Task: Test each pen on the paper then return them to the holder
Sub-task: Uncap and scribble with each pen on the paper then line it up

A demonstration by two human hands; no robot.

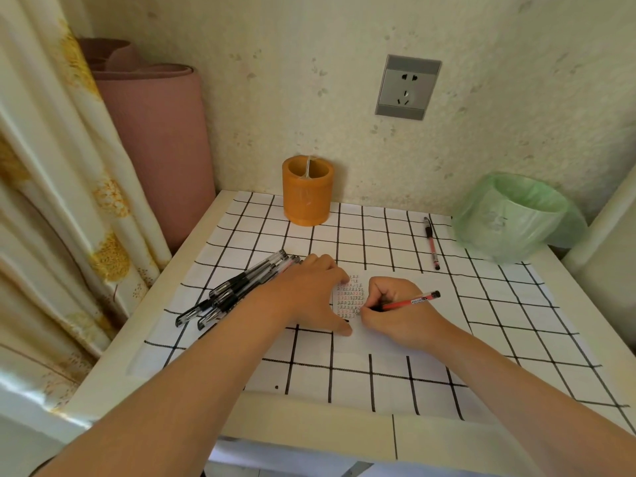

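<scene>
We grip a red pen (411, 300) in the right hand (399, 309), fingers curled around the barrel, tip on the paper (389, 342) at centre. We press the left hand (311, 292) flat, fingers spread, on the paper's left edge. A bundle of black pens (237, 287) lies just left. Another red pen (431, 242) lies far right. The orange holder (307, 190) stands at the far edge.

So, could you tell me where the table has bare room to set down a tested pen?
Free: the grid cloth in front of both hands, and between the orange holder and the lone red pen. Crowded: the pen pile beside the left hand, and the bin corner.
</scene>
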